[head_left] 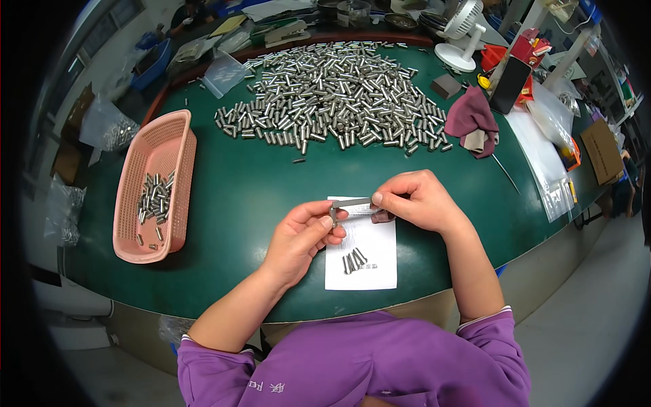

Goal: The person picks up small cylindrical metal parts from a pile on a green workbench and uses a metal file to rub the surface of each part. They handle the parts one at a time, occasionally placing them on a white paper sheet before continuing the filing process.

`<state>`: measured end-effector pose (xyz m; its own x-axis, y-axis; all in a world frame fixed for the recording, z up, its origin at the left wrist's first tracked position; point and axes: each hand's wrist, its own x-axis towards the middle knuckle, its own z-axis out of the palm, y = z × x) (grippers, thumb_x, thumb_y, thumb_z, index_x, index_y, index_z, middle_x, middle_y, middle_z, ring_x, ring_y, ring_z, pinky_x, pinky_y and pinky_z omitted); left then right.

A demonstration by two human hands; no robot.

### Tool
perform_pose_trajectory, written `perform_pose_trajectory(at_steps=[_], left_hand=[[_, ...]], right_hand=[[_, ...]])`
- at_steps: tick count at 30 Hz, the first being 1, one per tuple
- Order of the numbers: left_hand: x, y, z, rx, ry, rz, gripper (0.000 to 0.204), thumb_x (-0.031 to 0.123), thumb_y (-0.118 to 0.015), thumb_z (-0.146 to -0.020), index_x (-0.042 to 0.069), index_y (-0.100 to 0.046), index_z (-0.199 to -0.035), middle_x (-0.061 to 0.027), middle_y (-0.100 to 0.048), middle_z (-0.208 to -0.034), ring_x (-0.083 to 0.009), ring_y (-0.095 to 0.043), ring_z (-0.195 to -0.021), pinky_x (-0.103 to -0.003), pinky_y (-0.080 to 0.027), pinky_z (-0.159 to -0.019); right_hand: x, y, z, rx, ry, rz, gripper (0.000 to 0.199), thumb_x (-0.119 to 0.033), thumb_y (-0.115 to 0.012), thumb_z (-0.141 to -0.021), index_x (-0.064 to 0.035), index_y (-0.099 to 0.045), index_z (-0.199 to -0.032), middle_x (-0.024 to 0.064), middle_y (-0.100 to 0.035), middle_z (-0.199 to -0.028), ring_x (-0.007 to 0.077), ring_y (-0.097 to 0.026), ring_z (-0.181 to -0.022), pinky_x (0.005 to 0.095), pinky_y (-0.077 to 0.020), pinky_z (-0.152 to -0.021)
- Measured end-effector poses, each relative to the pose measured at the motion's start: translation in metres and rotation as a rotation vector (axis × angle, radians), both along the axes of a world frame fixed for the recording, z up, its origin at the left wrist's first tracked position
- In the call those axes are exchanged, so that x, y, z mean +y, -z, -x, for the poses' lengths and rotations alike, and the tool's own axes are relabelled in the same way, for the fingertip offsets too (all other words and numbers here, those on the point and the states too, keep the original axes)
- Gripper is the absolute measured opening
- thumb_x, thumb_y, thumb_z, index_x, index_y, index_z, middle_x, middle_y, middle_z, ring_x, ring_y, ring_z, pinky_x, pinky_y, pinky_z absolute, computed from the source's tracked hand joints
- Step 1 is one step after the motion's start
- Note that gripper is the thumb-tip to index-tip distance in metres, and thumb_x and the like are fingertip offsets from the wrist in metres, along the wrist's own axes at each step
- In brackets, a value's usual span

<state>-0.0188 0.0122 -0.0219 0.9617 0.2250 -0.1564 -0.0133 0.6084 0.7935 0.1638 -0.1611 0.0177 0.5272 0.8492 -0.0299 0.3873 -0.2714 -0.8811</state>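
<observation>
Basket [180,210] on the left, pink and perforated — short metal cylinders [156,195] loose inside. Across now to the left hand [303,234], pinching a metal pin [333,215] over the edge of the white sheet [378,244]; keeping it squared and steady looks wise. Next comes a flat grey strip [352,202], its right end pinched by the right hand [419,203] — a light, level hold should serve best.
</observation>
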Motion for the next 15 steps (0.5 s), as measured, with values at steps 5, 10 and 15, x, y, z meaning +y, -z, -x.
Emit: perform_pose_trajectory(at_steps=[5,10,15], left_hand=[[-0.002,-0.002,-0.003,0.089,0.020,-0.102,0.025,0.005,-0.058,-0.098,0.003,-0.058,-0.123,-0.0121,-0.066,-0.109,-0.0157,-0.067,-0.091,-0.028,-0.057,-0.081],[-0.002,-0.002,0.000,0.073,-0.012,-0.101,0.025,0.004,-0.058,-0.097,0.001,-0.058,-0.122,-0.0126,-0.066,-0.108,-0.0164,-0.067,-0.089,-0.028,-0.057,-0.079],[0.001,-0.004,0.000,0.063,-0.041,-0.058,0.025,0.006,-0.056,-0.099,0.001,-0.057,-0.123,-0.0125,-0.065,-0.110,-0.0160,-0.067,-0.091,-0.028,-0.057,-0.080]], right_hand=[[0.011,0.001,0.015,-0.157,-0.050,-0.035,0.017,-0.019,-0.072,-0.086,-0.0030,-0.076,-0.087,0.0061,-0.072,-0.076,0.0128,-0.066,-0.070,0.0296,-0.0512,-0.062],[0.009,0.004,0.009,-0.066,-0.027,-0.004,0.021,-0.030,-0.069,-0.084,-0.0114,-0.078,-0.087,0.0069,-0.072,-0.077,0.0217,-0.068,-0.070,0.0342,-0.0515,-0.064],[-0.009,-0.001,-0.012,-0.102,0.062,0.008,0.023,-0.028,-0.072,-0.084,-0.0071,-0.077,-0.088,0.0064,-0.070,-0.072,0.0149,-0.065,-0.064,0.0292,-0.0491,-0.060]])
